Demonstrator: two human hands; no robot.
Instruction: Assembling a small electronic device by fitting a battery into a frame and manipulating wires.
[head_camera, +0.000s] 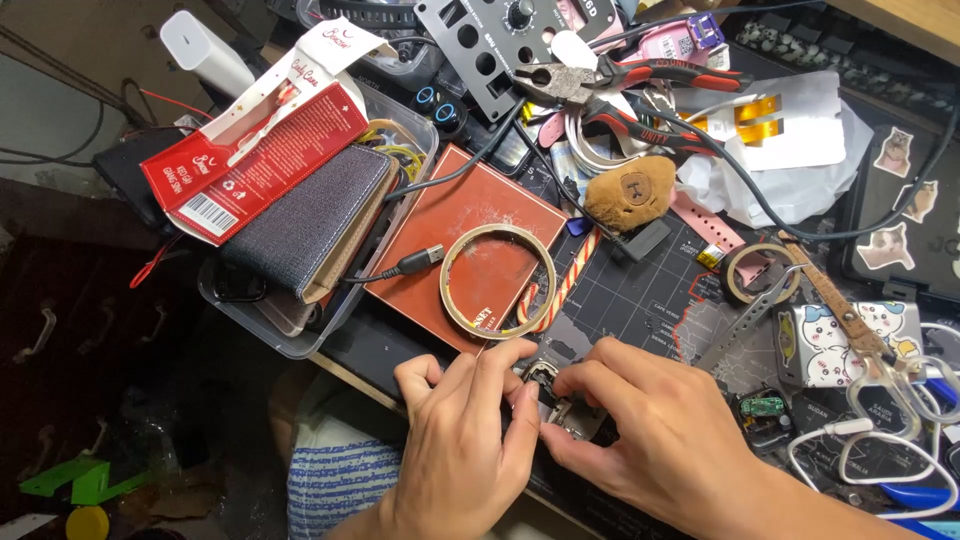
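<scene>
Left hand (462, 432) and right hand (655, 425) lay close together, knuckles up, forearms entering from the lower edge. Fingers (520, 395) of both were curled, their tips pinched inward and nearly meeting.

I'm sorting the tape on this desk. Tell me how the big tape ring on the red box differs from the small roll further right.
The big tape ring is wide and thin-walled, nearly used up, so the red box shows through its middle. The small roll is narrower across, with a thicker wall and a smaller hole. The ring rests on the box; the roll lies on the dark mat. Both are tan and lie flat.
</scene>
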